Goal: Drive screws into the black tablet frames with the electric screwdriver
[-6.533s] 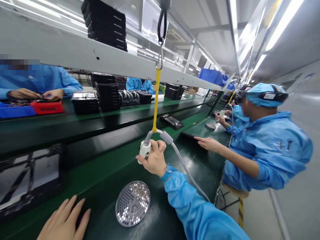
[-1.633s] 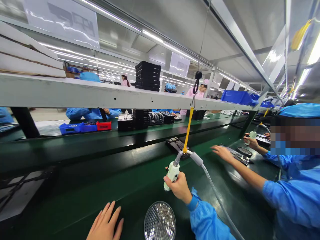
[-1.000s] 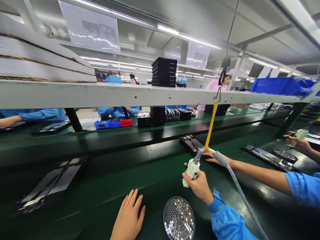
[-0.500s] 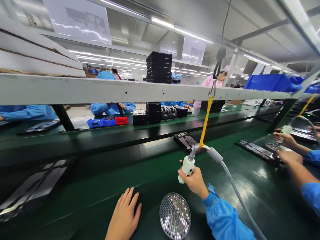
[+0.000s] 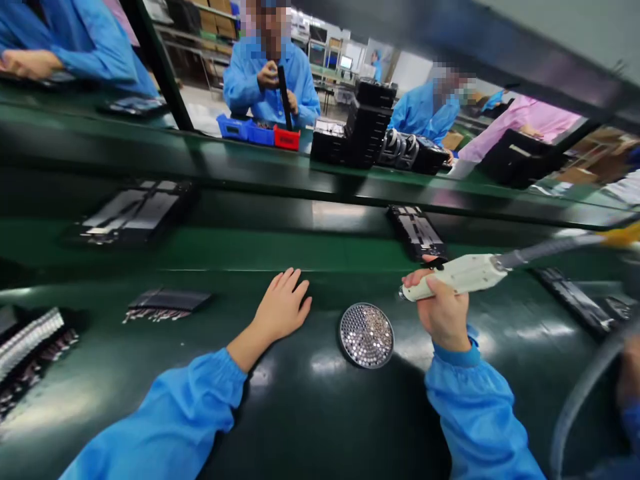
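Note:
My left hand [image 5: 281, 307] lies flat on the dark green bench with its fingers stretched out and nothing in it. My right hand [image 5: 443, 310] is closed round a white electric screwdriver [image 5: 463, 274], which lies nearly level with its tip pointing left; its grey cable runs off to the right. Between the two hands sits a round perforated metal dish [image 5: 367, 335] full of small shiny screws, just below and left of the tool's tip.
Black flat panels [image 5: 417, 231] [image 5: 135, 213] ride the green conveyor [image 5: 300, 243] beyond the bench. A black strip part [image 5: 167, 300] and rows of small parts [image 5: 30, 337] lie at left. People in blue coats work opposite beside stacked black trays [image 5: 367, 123] and small bins [image 5: 260, 133].
My view has dropped sharply from the shelf and ceiling onto the bench. The screwdriver has swung from upright to nearly level. My left hand stays flat on the bench.

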`<state>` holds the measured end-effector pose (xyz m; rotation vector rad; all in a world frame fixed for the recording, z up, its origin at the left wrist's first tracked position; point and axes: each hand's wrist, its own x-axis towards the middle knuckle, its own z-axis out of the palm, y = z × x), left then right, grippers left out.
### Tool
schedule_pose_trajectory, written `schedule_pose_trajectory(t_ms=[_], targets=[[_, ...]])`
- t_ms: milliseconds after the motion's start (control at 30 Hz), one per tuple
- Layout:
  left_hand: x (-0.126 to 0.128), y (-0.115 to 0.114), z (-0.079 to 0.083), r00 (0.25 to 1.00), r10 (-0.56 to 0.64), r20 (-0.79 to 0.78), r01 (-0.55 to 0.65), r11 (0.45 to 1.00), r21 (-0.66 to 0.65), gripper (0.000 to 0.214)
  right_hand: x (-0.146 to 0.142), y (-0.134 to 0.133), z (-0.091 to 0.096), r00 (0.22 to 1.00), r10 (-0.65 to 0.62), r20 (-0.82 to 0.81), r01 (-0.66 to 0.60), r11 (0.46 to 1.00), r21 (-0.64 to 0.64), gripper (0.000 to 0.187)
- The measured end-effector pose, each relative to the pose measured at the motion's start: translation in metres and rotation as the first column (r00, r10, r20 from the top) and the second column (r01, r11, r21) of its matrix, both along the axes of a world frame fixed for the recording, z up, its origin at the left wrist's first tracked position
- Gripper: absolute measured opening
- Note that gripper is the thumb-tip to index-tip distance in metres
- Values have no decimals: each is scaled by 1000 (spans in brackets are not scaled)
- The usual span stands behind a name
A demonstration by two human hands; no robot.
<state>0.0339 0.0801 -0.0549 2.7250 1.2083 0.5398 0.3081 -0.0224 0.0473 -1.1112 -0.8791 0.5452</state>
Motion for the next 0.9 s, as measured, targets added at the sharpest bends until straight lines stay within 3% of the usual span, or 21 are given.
schedule_pose_trajectory(t_ms=[133, 300, 467, 900], targets=[[1, -1, 3, 1000, -19, 15, 19, 1000, 10, 37, -33, -11, 8, 993, 116, -9, -116, 992, -44, 29], [2, -1, 3, 1000, -18, 21, 18, 1000, 17, 37, -67, -14, -12, 953, 303, -14, -302, 948, -104, 24], [2, -2, 3, 1000, -23, 19, 23, 999, 29, 38, -83, -10, -29, 943, 333, -27, -334, 935, -120, 23], [3, -4, 4, 1000, -23, -1, 23, 997, 78, 40, -84, -10, -37, 939, 341, -42, -343, 926, -157, 24]])
